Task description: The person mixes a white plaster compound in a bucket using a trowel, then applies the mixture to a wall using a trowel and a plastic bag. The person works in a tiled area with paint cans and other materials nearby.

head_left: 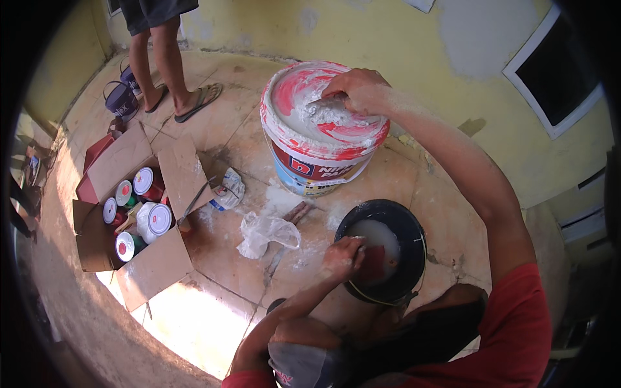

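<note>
Paste-smeared pail lid and dark mixing bucket, two hands at work

Right hand (pixel 357 92): above the lid's far right part; fingers curled inward on what appears to be a grey-brown scraper (pixel 321 101), mostly hidden.
White paste (pixel 331 115): heaped mid-lid, below and just left of that hand, which is the nearer; the scraper's visible length points left across the heap.
Large paint pail (pixel 304 171): upright, lid streaked red and white.
Black bucket (pixel 419 252): nearer the person, cloudy liquid (pixel 372 229) inside.
Left hand (pixel 344 257): at the bucket's left rim, fingers curled, a flat red piece (pixel 373 264) beside them; whether gripped, cannot tell.
Tiled floor (pixel 233 284): bears both vessels, a clear plastic bag (pixel 259 234), and, toward its left edge, an open carton (pixel 155 275) of paint cans (pixel 149 183).
Room: yellow wall (pixel 401 39) along the floor's far edge; another person's legs (pixel 168 64) at far left.
</note>
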`<state>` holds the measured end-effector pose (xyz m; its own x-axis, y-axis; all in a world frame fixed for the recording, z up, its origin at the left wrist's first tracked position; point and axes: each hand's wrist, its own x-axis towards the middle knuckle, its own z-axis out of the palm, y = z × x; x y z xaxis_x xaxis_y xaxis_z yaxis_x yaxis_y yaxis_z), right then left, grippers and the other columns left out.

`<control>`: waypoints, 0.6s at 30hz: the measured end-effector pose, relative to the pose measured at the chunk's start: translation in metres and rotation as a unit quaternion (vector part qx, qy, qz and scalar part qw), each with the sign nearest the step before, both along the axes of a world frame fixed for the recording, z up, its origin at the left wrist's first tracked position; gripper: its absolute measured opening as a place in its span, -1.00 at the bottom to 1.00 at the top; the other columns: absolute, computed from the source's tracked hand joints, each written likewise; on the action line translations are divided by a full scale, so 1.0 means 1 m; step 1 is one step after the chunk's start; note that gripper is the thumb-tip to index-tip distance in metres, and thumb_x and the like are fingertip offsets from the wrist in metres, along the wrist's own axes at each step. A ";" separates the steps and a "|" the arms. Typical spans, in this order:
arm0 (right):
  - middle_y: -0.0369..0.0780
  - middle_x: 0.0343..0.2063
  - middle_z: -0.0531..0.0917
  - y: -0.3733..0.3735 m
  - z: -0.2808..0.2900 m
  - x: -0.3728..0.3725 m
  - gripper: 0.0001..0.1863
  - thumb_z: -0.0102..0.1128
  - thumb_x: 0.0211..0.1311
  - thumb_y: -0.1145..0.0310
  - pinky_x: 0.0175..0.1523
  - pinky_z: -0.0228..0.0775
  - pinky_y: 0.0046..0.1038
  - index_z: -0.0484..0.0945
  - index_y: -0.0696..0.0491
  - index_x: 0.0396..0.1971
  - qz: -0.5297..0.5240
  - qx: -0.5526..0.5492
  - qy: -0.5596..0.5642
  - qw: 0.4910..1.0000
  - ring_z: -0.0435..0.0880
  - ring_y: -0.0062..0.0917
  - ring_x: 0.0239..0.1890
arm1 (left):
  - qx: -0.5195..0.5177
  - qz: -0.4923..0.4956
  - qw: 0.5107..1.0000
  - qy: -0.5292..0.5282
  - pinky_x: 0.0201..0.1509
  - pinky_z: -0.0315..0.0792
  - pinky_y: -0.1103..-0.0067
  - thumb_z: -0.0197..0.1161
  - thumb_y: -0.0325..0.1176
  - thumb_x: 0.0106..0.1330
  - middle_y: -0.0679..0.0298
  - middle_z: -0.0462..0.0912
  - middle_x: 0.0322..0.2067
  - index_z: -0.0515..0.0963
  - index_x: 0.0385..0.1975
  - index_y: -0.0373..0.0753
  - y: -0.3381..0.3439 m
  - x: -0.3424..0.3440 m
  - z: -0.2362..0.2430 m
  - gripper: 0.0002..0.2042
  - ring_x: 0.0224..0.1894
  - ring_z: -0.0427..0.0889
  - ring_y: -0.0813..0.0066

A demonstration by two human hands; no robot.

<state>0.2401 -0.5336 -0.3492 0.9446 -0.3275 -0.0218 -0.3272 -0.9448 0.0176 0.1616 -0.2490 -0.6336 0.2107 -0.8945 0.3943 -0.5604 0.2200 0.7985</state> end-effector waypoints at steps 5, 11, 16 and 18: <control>-0.30 0.07 0.75 -0.006 -0.019 -0.031 -0.46 0.22 0.06 0.52 0.21 0.56 -0.22 0.75 -0.25 0.07 0.039 0.022 -0.006 0.999 0.66 -0.32 0.18 | 0.004 0.007 1.000 -0.005 -0.04 0.65 0.26 0.33 -0.38 0.33 0.09 0.71 -0.19 0.62 0.00 -0.18 0.004 0.004 0.001 -0.74 -0.14 0.74 0.05; -0.27 0.04 0.77 -0.008 -0.010 0.000 -0.48 0.23 0.06 0.52 0.15 0.60 -0.18 0.76 -0.23 0.05 0.003 0.004 -0.048 0.999 0.73 -0.23 0.07 | -0.004 0.003 1.000 0.005 -0.05 0.65 0.27 0.33 -0.39 0.33 0.07 0.72 -0.18 0.62 0.00 -0.18 0.001 0.001 -0.001 -0.74 -0.13 0.74 0.05; -0.28 0.05 0.77 0.005 -0.017 -0.017 -0.46 0.23 0.07 0.51 0.16 0.60 -0.19 0.75 -0.28 0.07 0.052 0.007 0.024 0.998 0.71 -0.25 0.10 | 0.015 -0.009 1.000 0.011 -0.03 0.65 0.24 0.32 -0.38 0.34 0.06 0.72 -0.17 0.62 0.02 -0.19 0.005 0.005 0.005 -0.73 -0.13 0.74 0.03; -0.29 0.04 0.77 0.005 0.001 -0.017 -0.47 0.23 0.10 0.47 0.18 0.60 -0.19 0.75 -0.31 0.08 0.023 0.022 0.074 0.997 0.70 -0.28 0.13 | 0.007 -0.003 1.000 0.013 -0.04 0.65 0.24 0.32 -0.38 0.34 0.06 0.72 -0.17 0.62 0.02 -0.19 0.006 0.005 0.002 -0.73 -0.14 0.74 0.03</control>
